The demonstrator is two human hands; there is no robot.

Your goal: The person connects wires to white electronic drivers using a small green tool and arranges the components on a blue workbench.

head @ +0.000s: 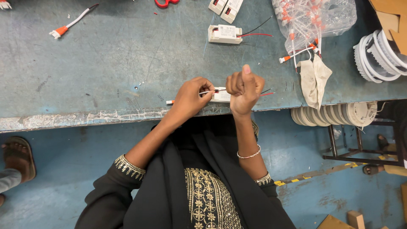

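My left hand point(191, 96) pinches a thin white cable point(207, 92) with an orange plug end point(170, 102) sticking out to its left. My right hand point(243, 90) is closed around a small white rectangular driver box point(221, 96), thumb up. Red and black wires point(267, 92) trail from the box to the right of that hand. Both hands work just above the near edge of the grey-blue table point(118, 55). The cable tip meets the box between the hands.
Another white driver box point(224, 34) with red and black leads lies further back, two more point(226, 7) beyond it. A clear bag of white cables point(313, 21), a loose cable point(70, 23), white round rings point(377, 57), stacked discs point(335, 114) and someone's sandalled foot point(19, 157) surround me.
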